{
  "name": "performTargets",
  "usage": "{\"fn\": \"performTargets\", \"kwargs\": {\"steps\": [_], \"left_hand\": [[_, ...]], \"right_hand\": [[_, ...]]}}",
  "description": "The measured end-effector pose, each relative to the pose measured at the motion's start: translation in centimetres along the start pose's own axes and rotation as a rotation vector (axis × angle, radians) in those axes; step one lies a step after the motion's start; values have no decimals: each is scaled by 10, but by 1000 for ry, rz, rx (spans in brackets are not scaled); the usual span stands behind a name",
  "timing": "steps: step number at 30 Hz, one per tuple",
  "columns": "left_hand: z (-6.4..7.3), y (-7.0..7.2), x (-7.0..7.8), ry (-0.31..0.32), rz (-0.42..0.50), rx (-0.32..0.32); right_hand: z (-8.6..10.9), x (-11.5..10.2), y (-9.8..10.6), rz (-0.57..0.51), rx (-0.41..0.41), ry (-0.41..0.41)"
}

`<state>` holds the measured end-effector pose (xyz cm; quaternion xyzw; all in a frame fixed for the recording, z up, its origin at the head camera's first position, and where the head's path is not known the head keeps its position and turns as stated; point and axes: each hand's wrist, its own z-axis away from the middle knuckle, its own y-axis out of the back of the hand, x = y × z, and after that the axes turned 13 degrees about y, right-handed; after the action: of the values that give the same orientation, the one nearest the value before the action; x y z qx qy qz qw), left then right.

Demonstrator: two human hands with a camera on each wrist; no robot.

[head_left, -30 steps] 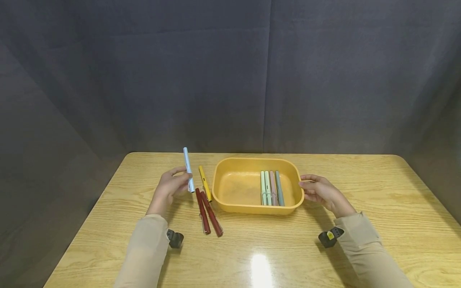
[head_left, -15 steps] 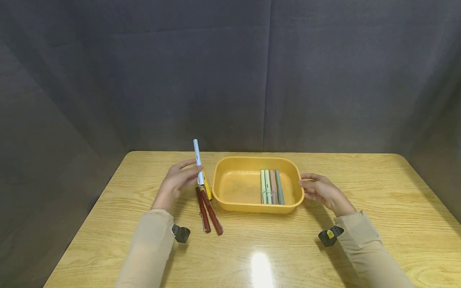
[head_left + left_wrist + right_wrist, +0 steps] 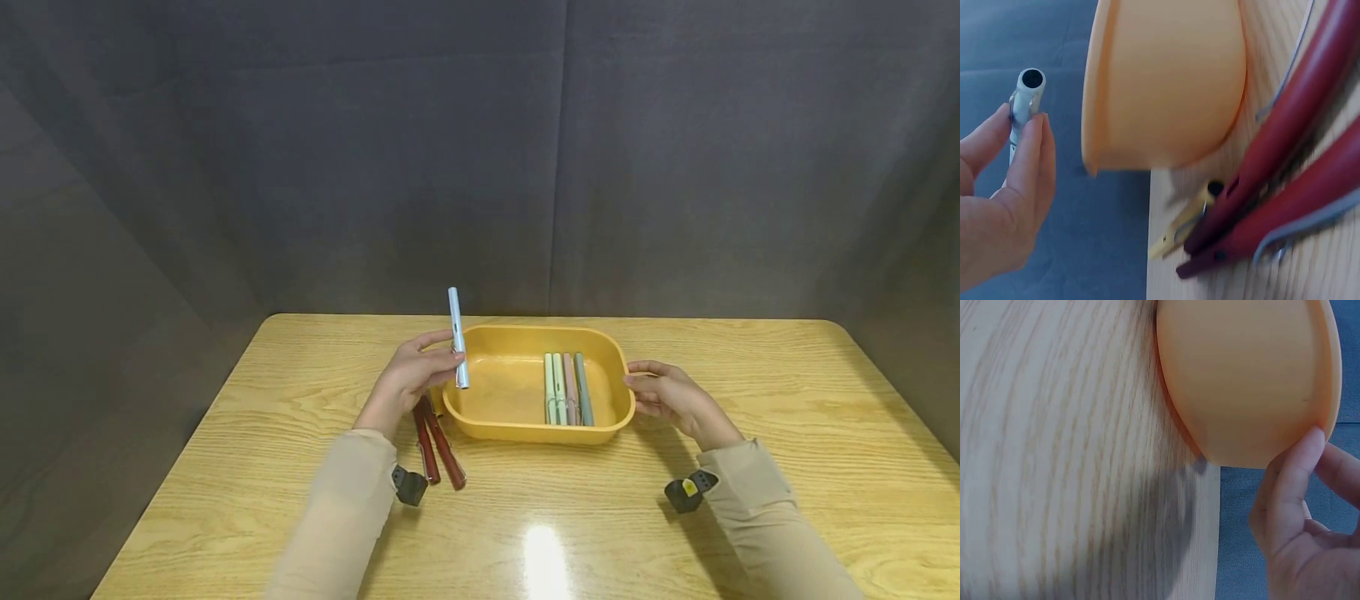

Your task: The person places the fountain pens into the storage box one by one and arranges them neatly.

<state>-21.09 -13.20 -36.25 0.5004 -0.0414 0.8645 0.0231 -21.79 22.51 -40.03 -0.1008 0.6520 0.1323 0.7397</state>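
The person's left hand (image 3: 415,369) pinches a slim light-blue pen (image 3: 457,325) between thumb and fingers, holding it nearly upright with a slight lean. From where I stand, the pen is in the air above the left end of a shallow yellow-orange tray with rounded corners (image 3: 495,396), clear of the rim, and its dark-centred round end shows to the left wrist camera. The right hand (image 3: 671,400) grips the tray's opposite end, thumb at the rim and fingers against the outer wall.

Inside the tray, over toward the right, four pens lie side by side, running front to back: two pale green pens (image 3: 559,387), a dusty pink pen (image 3: 571,387) and a grey-green pen (image 3: 583,387). On the pale wood-grain bench (image 3: 225,467), just left of the tray, two dark red pens with metal clips (image 3: 447,450) lie close together at their far ends and spread apart toward the person. A yellow pen (image 3: 1186,215) rests right by those far ends, mostly hidden from the head view by the left hand. Behind the bench hangs a dark grey curtain (image 3: 375,167); both arms wear beige sleeves (image 3: 337,508).
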Motion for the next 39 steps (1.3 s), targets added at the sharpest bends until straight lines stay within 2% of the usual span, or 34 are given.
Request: {"fn": "performTargets", "kwargs": {"steps": [11, 23, 30, 39], "left_hand": [[-10, -38, -6, 40, -27, -49], [-21, -69, -18, 68, -60, 1], [-26, -83, -24, 72, -137, 19], [-30, -94, -28, 74, -157, 19]], "right_hand": [[4, -1, 3, -57, -9, -6], [2, -1, 5, -81, 1, -27], [3, -2, 5, -70, 4, -28], [4, -2, 5, -77, 4, -23]]}}
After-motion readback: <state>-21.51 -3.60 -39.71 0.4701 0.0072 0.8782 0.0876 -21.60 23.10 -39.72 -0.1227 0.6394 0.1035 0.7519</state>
